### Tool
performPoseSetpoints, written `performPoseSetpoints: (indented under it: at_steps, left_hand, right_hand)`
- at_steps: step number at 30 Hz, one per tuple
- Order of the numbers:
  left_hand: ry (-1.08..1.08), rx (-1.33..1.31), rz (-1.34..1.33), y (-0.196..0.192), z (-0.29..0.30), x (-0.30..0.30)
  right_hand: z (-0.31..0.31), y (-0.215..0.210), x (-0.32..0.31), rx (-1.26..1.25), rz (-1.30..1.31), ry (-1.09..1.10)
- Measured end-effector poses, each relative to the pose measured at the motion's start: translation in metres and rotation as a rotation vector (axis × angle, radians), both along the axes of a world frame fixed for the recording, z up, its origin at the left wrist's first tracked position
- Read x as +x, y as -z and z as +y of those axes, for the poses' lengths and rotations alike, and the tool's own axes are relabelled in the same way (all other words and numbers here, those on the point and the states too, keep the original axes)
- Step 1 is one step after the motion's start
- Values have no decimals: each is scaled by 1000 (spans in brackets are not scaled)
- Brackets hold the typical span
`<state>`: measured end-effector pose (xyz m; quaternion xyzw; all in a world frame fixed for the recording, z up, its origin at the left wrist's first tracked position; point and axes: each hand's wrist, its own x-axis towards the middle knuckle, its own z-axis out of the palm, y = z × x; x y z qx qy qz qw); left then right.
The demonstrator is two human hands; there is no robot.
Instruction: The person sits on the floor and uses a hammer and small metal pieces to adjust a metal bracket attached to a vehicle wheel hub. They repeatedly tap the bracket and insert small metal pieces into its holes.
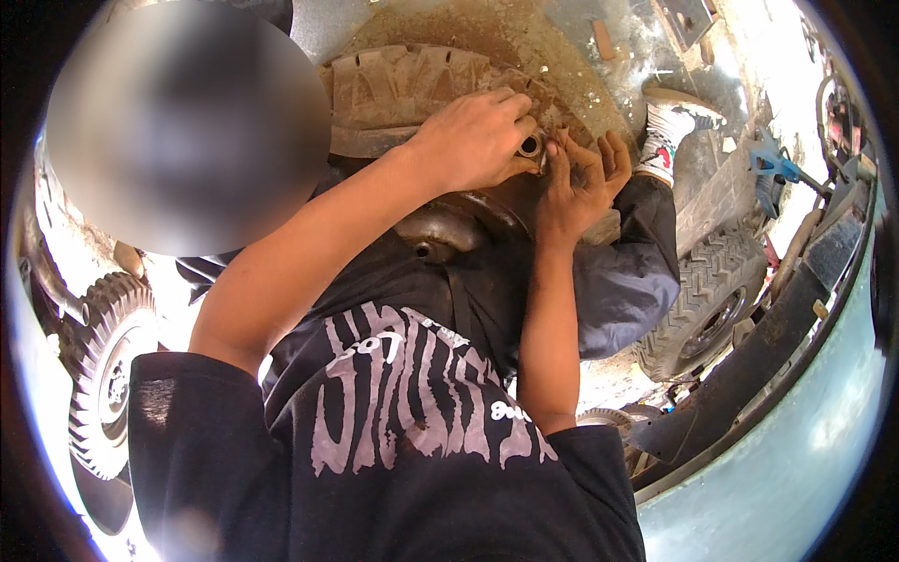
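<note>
In the upper middle my left hand (482,140) curls its fingers around the end of a metal part, beside its round eye (529,146). My right hand (576,178) is just right of that eye. Its thumb and forefinger are drawn together there, and the other fingers stand bent and apart; whatever they pinch is too small to make out. Below both hands a dark, greasy curved metal piece (435,232) with a small hole lies over my lap. I cannot tell whether it joins the eye. Behind my left hand is a rusty, ribbed curved plate (403,89) with slots.
Treaded tyres stand at the left (112,375) and right (707,304). A pale blue curved panel (796,450) and a dark beam (730,375) fill the lower right. My bent leg (627,290) ends in a shoe and white sock (663,140). A blurred disc covers the upper left.
</note>
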<state>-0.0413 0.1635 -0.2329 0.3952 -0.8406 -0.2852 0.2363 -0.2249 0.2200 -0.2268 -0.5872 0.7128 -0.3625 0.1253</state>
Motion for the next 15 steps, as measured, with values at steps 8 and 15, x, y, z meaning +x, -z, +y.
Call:
performPoseSetpoints:
  at_steps: [8,15]
  left_hand:
    - [0,1,-31,1,0,0]
    - [14,-38,-65,5,2,-2]
  right_hand:
    - [5,1,0,19,-53,6]
    - [19,5,-5,25,-114,15]
